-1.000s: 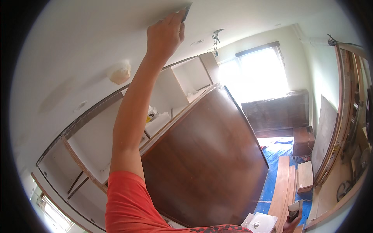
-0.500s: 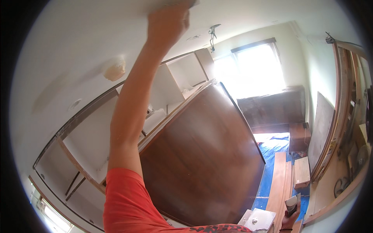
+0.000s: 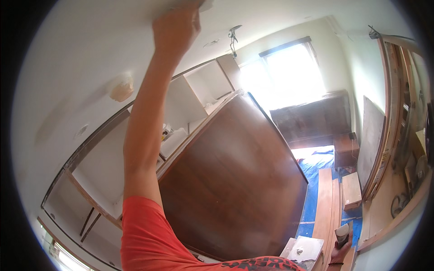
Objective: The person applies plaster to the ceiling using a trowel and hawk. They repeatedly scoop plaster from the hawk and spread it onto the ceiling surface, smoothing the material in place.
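My left hand [image 3: 176,29] is raised to the white ceiling [image 3: 86,45], its fingers closed round a flat scraper [image 3: 206,5]. The tool is mostly hidden by the hand and the picture's top edge; a pale corner shows beside the knuckles. A rough tan patch [image 3: 122,88] marks the ceiling left of my raised forearm. Low at the right, my right hand [image 3: 340,254] is closed on a second scraper [image 3: 342,231] with a pale, flat face and a dark lower part.
A large dark brown wood panel [image 3: 235,180] leans before open white cabinets [image 3: 205,83]. Wires [image 3: 233,40] hang from the ceiling. Blue sheeting [image 3: 307,203] and long boards [image 3: 322,203] cover the floor. Wooden frames [image 3: 389,90] stand along the right wall; a bright window [image 3: 294,72] is behind.
The view has shifted, so the raised left hand appears farther left, still against the ceiling. The right hand has stayed low at the right with its scraper.
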A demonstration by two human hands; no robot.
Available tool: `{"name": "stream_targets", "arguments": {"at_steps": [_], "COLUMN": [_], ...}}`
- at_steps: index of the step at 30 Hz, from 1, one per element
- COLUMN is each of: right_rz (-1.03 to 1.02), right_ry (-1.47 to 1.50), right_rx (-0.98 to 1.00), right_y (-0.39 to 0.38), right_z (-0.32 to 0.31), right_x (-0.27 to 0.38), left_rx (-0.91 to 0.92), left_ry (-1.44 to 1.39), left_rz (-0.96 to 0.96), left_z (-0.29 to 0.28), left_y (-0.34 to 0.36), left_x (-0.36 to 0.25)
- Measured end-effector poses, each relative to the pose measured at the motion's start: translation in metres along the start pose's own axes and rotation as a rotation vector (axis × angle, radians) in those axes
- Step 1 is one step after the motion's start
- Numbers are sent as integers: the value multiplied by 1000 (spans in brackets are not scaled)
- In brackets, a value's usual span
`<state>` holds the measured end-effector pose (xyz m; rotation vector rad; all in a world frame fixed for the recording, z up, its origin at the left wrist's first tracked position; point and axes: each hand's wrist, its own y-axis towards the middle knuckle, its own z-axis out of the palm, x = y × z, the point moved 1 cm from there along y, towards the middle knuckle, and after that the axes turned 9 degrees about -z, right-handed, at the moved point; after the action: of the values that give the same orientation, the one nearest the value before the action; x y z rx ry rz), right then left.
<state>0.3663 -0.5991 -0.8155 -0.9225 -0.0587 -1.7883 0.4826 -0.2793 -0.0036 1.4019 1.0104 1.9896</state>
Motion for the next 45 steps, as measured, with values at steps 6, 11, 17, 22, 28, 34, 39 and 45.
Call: {"name": "stream_targets", "arguments": {"at_steps": [6,11,17,22,28,34,39,45], "right_rz": [24,45,-91,-110,-82,-29,171,303], "right_ry": [37,113,16,-161,-299,-353,-386,-376], "right_rx": [73,101,-246,-517,-602,-622,-567,-491], "right_y": [-11,-28,-46,-64,-69,-74,-72,-29], "right_z": [27,23,-46,-90,-117,-113,-132,-193], "right_x": [18,29,40,69,68,22,-58,-201], "left_rx": [364,336,927,1244,2138,2336,2521,2591], "left_ry": [347,-198,-314,-881,-985,-977,-943,-621], "left_rz": [109,254,41,-461,-1495,-1216,-1650,-1973], "left_z": [109,176,57,-55,-212,-298,-331,-352], "left_y": [-18,-143,-322,-479,-737,-922,-1028,-1137], "left_x": [18,-24,-158,-257,-363,-458,-532,-626]}}
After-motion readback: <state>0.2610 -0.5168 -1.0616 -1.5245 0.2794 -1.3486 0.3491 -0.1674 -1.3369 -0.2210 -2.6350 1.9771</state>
